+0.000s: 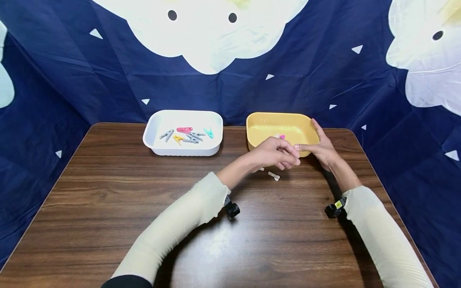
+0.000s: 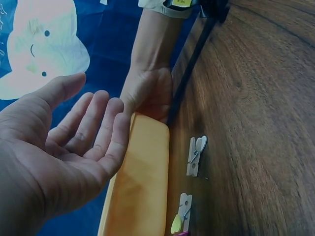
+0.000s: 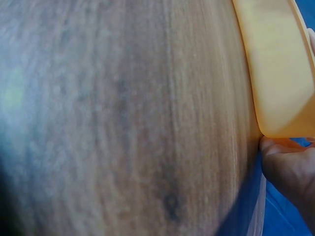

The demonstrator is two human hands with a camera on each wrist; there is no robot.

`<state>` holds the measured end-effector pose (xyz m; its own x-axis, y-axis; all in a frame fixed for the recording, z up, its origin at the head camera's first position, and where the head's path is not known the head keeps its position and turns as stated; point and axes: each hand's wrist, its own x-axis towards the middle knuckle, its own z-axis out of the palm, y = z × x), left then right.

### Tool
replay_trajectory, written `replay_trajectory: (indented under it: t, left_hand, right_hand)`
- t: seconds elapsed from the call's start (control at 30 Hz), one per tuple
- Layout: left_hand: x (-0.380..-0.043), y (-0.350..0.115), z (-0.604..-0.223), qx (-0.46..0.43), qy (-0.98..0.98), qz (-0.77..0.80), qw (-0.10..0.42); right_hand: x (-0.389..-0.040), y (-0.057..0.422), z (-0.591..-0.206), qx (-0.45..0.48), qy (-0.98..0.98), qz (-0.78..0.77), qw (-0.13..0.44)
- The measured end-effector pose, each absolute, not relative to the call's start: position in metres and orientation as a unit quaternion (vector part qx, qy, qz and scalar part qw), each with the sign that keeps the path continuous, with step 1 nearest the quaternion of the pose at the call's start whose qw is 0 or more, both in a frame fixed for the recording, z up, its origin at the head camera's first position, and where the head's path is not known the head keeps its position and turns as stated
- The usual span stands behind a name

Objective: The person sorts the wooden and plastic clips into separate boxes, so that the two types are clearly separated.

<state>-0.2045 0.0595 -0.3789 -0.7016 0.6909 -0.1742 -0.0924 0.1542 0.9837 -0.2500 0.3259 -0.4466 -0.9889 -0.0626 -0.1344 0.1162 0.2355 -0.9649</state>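
As the right hand [image 1: 327,154], fingers wide, grips the yellow tub [image 1: 256,130] at its right end, the empty left hand [image 1: 274,153] hovers loosely curled, apparently mid-sorting, and wooden clothespins [image 2: 191,158] nearer on the desk [image 1: 108,192] probably need pinching next.

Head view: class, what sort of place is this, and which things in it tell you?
Probably a makeshift recording corner: a wooden table closed in on three sides by blue cloud-print cloth, with small black wrist cameras being worn.
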Motion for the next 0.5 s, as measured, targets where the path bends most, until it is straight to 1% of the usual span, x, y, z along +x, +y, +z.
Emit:
replay_trajectory:
  t: [0.37,0.5]
  left_hand:
    - [-0.200,0.050,-0.384,0.248,0.699,0.586,0.327]
    - [-0.198,0.046,-0.388,0.259,0.700,0.583,0.320]
  right_hand:
    - [-0.251,0.325,-0.447,0.020,0.782,-0.619,0.070]
    - [-0.251,0.325,-0.446,0.022,0.782,-0.619,0.069]
